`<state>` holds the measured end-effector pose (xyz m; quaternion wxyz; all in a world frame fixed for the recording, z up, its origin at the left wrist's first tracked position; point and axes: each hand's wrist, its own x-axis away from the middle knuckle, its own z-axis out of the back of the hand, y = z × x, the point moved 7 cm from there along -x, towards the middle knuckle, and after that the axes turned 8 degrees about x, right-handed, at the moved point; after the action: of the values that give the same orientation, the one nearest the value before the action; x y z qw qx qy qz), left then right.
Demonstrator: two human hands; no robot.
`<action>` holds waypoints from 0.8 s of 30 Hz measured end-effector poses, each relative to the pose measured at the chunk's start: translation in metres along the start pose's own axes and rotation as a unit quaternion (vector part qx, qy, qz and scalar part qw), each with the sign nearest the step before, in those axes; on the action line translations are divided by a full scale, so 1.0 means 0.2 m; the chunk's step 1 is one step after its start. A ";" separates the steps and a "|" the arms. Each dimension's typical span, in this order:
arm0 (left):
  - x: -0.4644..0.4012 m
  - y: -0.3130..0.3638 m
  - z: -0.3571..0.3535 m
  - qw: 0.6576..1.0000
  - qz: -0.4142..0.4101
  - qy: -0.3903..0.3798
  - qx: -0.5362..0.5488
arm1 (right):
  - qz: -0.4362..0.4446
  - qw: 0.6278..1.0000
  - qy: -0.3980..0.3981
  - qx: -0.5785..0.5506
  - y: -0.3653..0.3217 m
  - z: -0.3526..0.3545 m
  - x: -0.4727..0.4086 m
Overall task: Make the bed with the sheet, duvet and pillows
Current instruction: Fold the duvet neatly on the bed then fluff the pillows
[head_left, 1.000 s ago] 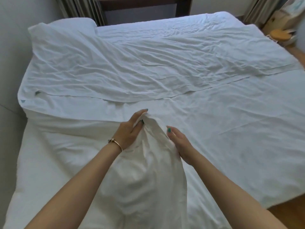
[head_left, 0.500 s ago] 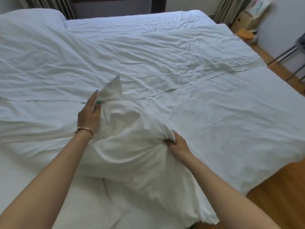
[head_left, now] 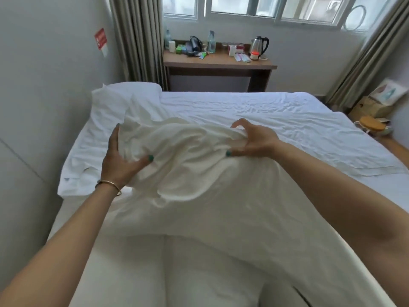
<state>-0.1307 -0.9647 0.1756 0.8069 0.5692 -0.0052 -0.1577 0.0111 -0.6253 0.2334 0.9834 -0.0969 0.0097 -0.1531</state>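
The bed (head_left: 243, 111) is covered by a wrinkled white sheet (head_left: 276, 129), its left edge close against the wall. A bunched white duvet (head_left: 199, 196) is held raised over the bed's near half. A pillow (head_left: 132, 94) lies at the far left corner. The desk (head_left: 218, 63) beyond the far edge carries a kettle (head_left: 260, 45) and bottles. The left hand (head_left: 119, 160) grips the duvet's left fold, fingers curled round it; the right hand (head_left: 254, 140) pinches the cloth's top.

A red and white sign (head_left: 101, 41) is fixed to the left wall (head_left: 44, 63); its lettering cannot be read.
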 end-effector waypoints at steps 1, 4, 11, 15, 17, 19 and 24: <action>-0.02 0.00 0.04 1.000 -0.002 0.008 -0.008 | 0.019 0.999 -0.007 0.026 -0.04 0.01 -0.08; -0.16 0.01 0.14 0.996 -0.020 0.033 -0.079 | 0.046 0.996 -0.009 0.077 -0.12 0.03 -0.36; -1.15 0.36 0.44 0.937 -0.053 0.158 -0.308 | 0.115 0.979 0.104 0.130 -0.31 0.24 -1.50; -1.72 0.16 0.29 0.944 -0.015 0.184 -0.273 | 0.119 0.972 0.149 0.135 -0.32 0.07 -2.20; -1.86 -0.18 0.11 0.945 0.039 0.196 -0.259 | 0.127 0.975 0.136 0.120 -0.28 -0.24 -2.43; -1.87 -0.60 -0.06 0.946 0.136 0.175 -0.238 | 0.128 0.980 0.102 0.113 -0.22 -0.60 -2.57; -1.70 -1.25 -0.21 0.877 0.361 0.107 -0.298 | 0.099 0.990 0.064 0.077 -0.05 -1.27 -2.71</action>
<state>-0.5081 -0.9129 -0.0116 0.9348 0.2740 -0.0766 0.2128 -0.5200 -0.5181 -0.0189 0.9956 -0.0090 0.0705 -0.0616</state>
